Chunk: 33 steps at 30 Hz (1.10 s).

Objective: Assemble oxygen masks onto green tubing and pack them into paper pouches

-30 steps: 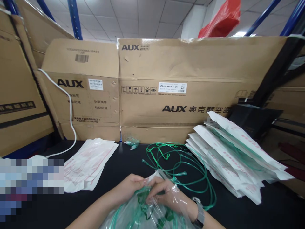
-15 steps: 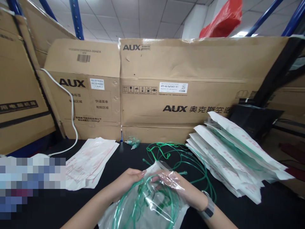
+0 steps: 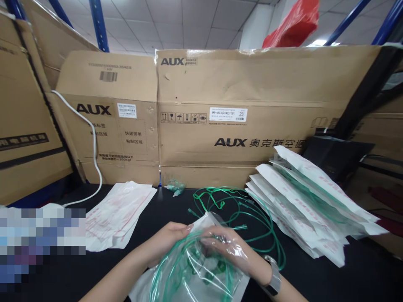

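A pouch (image 3: 242, 280) with a white back and a clear front film lies close in front of me, its mouth pointing away. Coiled green tubing (image 3: 163, 268) and green fittings show through the film. My left hand (image 3: 173, 237) grips the pouch's left edge near the mouth, thumb along the rim. My right hand (image 3: 228, 247) is inside the mouth under the film, its fingers bent over the upper part of the tubing; glare hides some fingertips. Beyond the pouch, loose green tubing (image 3: 272, 226) with a bright green strap (image 3: 204, 197) lies on the black table.
A pile of filled white pouches (image 3: 296, 214) stands at the right. Flat white pouches (image 3: 122, 214) lie at the left. A small clear bag of green connectors (image 3: 174, 187) sits at the back, before tall cardboard (image 3: 201, 147). A white cable (image 3: 96, 155) hangs at the left.
My right hand has shifted slightly within the pouch, its fingers now more bent over the tubing. The tubing inside has moved a little. My left hand keeps its grip.
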Each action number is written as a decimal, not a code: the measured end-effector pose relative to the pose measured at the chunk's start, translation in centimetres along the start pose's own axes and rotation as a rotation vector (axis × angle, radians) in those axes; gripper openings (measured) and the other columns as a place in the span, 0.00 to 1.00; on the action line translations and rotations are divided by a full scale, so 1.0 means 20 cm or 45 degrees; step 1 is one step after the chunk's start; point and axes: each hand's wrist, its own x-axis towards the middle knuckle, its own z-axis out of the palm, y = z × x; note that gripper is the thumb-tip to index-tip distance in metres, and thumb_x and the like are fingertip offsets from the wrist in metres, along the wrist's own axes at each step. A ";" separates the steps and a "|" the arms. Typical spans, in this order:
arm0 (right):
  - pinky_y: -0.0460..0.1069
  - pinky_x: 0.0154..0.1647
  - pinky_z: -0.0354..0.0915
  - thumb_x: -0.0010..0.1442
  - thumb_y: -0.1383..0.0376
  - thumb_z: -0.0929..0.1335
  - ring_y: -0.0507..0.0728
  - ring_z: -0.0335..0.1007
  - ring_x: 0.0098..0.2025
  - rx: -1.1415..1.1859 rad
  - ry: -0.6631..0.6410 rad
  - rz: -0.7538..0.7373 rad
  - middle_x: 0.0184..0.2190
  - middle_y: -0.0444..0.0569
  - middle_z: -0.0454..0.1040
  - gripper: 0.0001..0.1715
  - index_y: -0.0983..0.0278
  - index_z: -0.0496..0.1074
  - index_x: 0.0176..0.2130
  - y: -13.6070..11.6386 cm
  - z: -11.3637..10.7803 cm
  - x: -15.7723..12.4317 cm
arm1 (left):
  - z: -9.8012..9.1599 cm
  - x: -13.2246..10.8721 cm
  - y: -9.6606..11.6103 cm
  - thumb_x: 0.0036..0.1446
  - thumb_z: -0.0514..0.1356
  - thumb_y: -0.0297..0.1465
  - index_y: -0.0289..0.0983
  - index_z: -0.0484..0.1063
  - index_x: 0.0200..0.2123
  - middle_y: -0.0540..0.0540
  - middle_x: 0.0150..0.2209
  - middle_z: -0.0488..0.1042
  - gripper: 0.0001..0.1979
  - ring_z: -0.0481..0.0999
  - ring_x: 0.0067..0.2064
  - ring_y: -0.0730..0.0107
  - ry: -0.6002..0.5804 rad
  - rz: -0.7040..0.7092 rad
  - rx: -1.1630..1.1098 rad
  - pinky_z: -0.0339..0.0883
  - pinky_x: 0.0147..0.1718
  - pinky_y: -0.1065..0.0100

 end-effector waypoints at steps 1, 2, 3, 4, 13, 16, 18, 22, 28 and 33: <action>0.52 0.37 0.65 0.55 0.53 0.63 0.56 0.71 0.32 0.111 0.033 0.043 0.28 0.49 0.72 0.18 0.65 0.69 0.34 0.01 -0.01 0.00 | 0.00 0.00 0.01 0.44 0.62 0.42 0.31 0.75 0.26 0.46 0.22 0.74 0.18 0.68 0.23 0.71 0.013 -0.008 -0.020 0.58 0.28 0.69; 0.52 0.35 0.65 0.54 0.53 0.64 0.56 0.71 0.31 0.200 0.053 0.072 0.27 0.48 0.72 0.18 0.66 0.67 0.33 0.02 -0.02 0.00 | 0.00 0.00 0.01 0.43 0.62 0.43 0.31 0.75 0.26 0.46 0.22 0.74 0.18 0.68 0.23 0.71 0.022 -0.013 -0.034 0.58 0.27 0.70; 0.52 0.35 0.65 0.54 0.52 0.64 0.56 0.71 0.31 0.250 0.061 0.079 0.27 0.48 0.72 0.18 0.66 0.66 0.32 0.03 -0.03 0.01 | 0.00 0.00 0.01 0.43 0.62 0.43 0.31 0.75 0.26 0.46 0.22 0.73 0.18 0.67 0.22 0.72 0.026 -0.015 -0.041 0.57 0.26 0.70; 0.51 0.36 0.65 0.53 0.52 0.65 0.56 0.71 0.32 0.252 0.063 0.064 0.28 0.48 0.72 0.19 0.66 0.66 0.30 0.03 -0.03 0.01 | 0.00 0.00 0.01 0.43 0.62 0.43 0.31 0.75 0.26 0.47 0.21 0.73 0.18 0.67 0.22 0.73 0.028 -0.016 -0.044 0.57 0.26 0.70; 0.51 0.44 0.62 0.48 0.55 0.69 0.56 0.65 0.40 -0.148 0.108 -0.141 0.34 0.48 0.68 0.14 0.63 0.72 0.23 0.01 0.01 0.00 | 0.02 0.00 -0.03 0.46 0.61 0.41 0.30 0.76 0.27 0.46 0.23 0.74 0.17 0.67 0.23 0.73 -0.074 0.036 -0.002 0.57 0.28 0.71; 0.52 0.48 0.59 0.49 0.57 0.70 0.57 0.65 0.43 -0.129 0.147 -0.147 0.37 0.50 0.68 0.11 0.63 0.74 0.26 0.01 -0.03 0.00 | 0.02 0.00 -0.01 0.45 0.62 0.41 0.31 0.76 0.27 0.47 0.22 0.74 0.16 0.67 0.23 0.74 -0.032 0.046 -0.025 0.57 0.26 0.71; 0.53 0.50 0.59 0.47 0.59 0.71 0.58 0.65 0.45 -0.063 0.248 -0.102 0.40 0.51 0.69 0.12 0.63 0.73 0.32 0.02 -0.07 0.01 | 0.01 0.00 0.01 0.43 0.63 0.42 0.31 0.76 0.27 0.47 0.21 0.73 0.17 0.67 0.23 0.73 0.026 0.053 -0.020 0.57 0.26 0.71; 0.51 0.43 0.63 0.48 0.58 0.70 0.57 0.68 0.40 0.044 0.092 0.099 0.38 0.50 0.72 0.22 0.64 0.70 0.42 0.04 -0.09 0.02 | 0.00 -0.01 0.03 0.42 0.63 0.42 0.31 0.76 0.28 0.46 0.22 0.74 0.18 0.69 0.24 0.71 0.078 0.045 -0.025 0.59 0.28 0.69; 0.46 0.37 0.62 0.58 0.58 0.61 0.53 0.66 0.32 -0.278 -0.240 -0.004 0.32 0.46 0.73 0.17 0.64 0.71 0.42 0.00 -0.03 -0.02 | 0.01 -0.01 0.00 0.44 0.62 0.42 0.31 0.76 0.26 0.46 0.22 0.75 0.17 0.68 0.22 0.73 0.022 0.016 -0.029 0.58 0.27 0.70; 0.44 0.35 0.61 0.61 0.57 0.58 0.52 0.64 0.31 -0.297 -0.322 -0.058 0.33 0.46 0.72 0.21 0.65 0.71 0.44 -0.03 0.01 -0.03 | 0.01 -0.01 -0.01 0.45 0.62 0.41 0.31 0.76 0.26 0.46 0.23 0.75 0.16 0.69 0.23 0.72 0.002 0.014 0.002 0.60 0.28 0.70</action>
